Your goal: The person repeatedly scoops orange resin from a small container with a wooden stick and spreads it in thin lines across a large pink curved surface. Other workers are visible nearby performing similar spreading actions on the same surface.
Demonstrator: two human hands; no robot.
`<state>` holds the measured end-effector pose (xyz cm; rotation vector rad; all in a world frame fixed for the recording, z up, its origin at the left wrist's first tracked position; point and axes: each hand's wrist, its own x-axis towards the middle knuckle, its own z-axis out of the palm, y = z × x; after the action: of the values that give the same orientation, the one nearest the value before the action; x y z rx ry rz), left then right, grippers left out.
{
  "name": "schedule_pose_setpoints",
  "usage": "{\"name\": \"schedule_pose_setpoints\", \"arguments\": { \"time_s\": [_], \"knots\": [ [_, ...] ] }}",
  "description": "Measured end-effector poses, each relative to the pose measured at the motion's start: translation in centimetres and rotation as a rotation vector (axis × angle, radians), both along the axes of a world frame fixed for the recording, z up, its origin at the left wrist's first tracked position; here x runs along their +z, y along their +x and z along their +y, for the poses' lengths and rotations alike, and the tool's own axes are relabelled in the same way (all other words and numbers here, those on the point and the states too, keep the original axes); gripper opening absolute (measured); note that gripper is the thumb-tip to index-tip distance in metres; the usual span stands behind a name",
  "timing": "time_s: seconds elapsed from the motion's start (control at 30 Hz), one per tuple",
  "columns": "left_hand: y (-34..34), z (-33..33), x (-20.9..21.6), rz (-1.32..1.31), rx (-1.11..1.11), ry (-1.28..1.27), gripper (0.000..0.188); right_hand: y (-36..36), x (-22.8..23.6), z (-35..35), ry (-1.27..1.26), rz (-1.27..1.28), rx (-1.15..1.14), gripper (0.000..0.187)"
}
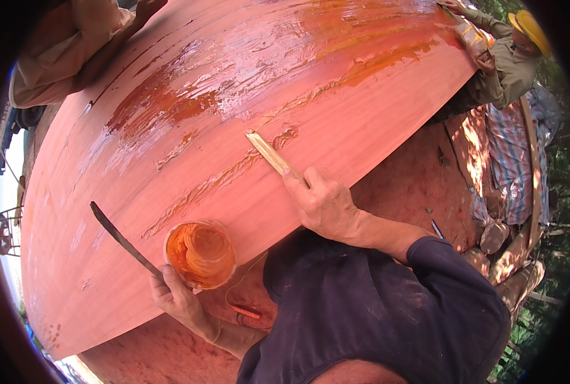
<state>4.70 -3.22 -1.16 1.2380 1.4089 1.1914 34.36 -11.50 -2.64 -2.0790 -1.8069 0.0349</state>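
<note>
My right hand (323,201) is closed around a flat pale wooden stick (269,152). Its far tip rests on a large curved wooden surface (355,144), beside a ridged streak of brownish paste (218,176). In my left hand (179,301), a thin dark stick (122,237) points up and to the left over the wood. The same hand grips the rim of a round tub (200,255), tilted so that the orange paste coating its inside shows. Glossy red-brown coating (163,96) covers the wood farther off, with thick smears in it.
Across the surface at upper right, a person in a yellow hat (512,61) holds a bag-like package (474,41). Another person's sleeve (61,64) reaches in at upper left. Striped sheeting (512,160) and logs (493,237) lie at right. An orange-handled tool (246,312) lies on the ground below.
</note>
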Motion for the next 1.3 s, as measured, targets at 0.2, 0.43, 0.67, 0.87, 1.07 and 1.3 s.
{"name": "schedule_pose_setpoints", "arguments": {
  "time_s": [0.2,0.43,0.67,0.87,1.07,1.3],
  "knots": [
    [-0.1,0.1,0.3,0.006,-0.021,0.002,0.023,2.7,1.7,0.0,0.224,0.241,-0.174,0.029],
    [-0.6,0.0,-0.5,-0.052,0.017,-0.013,0.021,1.5,0.9,-0.9,0.086,0.104,-0.131,0.032],
    [-1.3,0.9,-1.0,-0.052,-0.041,0.017,0.018,1.9,0.8,-1.6,0.152,0.140,-0.063,0.047],
    [-3.0,1.4,-3.0,-0.107,-0.005,0.006,0.022,7.4,2.3,-3.0,0.441,0.611,-0.091,0.033],
    [-1.9,1.5,-1.5,0.123,0.029,-0.021,0.041,20.7,4.7,-8.1,0.372,0.627,-0.479,0.037],
    [-3.4,0.6,-1.7,0.516,0.257,-0.087,0.055,39.1,5.3,-10.5,0.237,0.649,-0.647,0.028]
  ]
}}
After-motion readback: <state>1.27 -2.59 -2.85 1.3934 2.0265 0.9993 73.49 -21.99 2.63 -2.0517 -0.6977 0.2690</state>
